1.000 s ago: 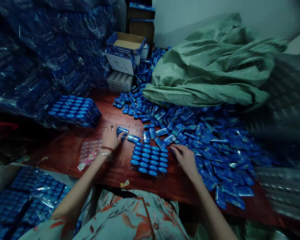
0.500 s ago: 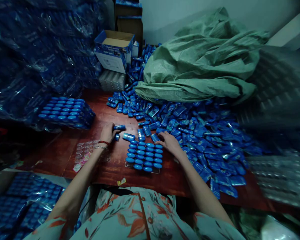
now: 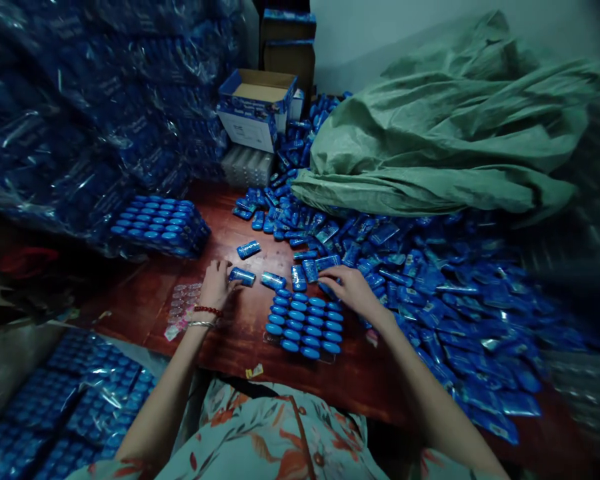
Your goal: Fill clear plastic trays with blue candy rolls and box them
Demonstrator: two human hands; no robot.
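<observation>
We find the left hand (image 3: 217, 288) above the worktop (image 3: 245, 333), partly open, its fingers and thumb at the near end of 1 blue packet (image 3: 243, 277); we cannot tell whether it has a grip. The right hand (image 3: 347, 291) is half-curled, its fingertips at a packet (image 3: 326, 287) on the edge of the loose pile (image 3: 405, 283); its hold is likewise unclear to us. Between the hands we note a block of packets in rows (image 3: 305, 323), ends up, over a clear tray (image 3: 271, 338). 1 loose packet (image 3: 273, 280) lies just behind it. We record a second clear tray (image 3: 184, 301) beside the left wrist and green sheeting (image 3: 440, 153) over the pile's far part.
</observation>
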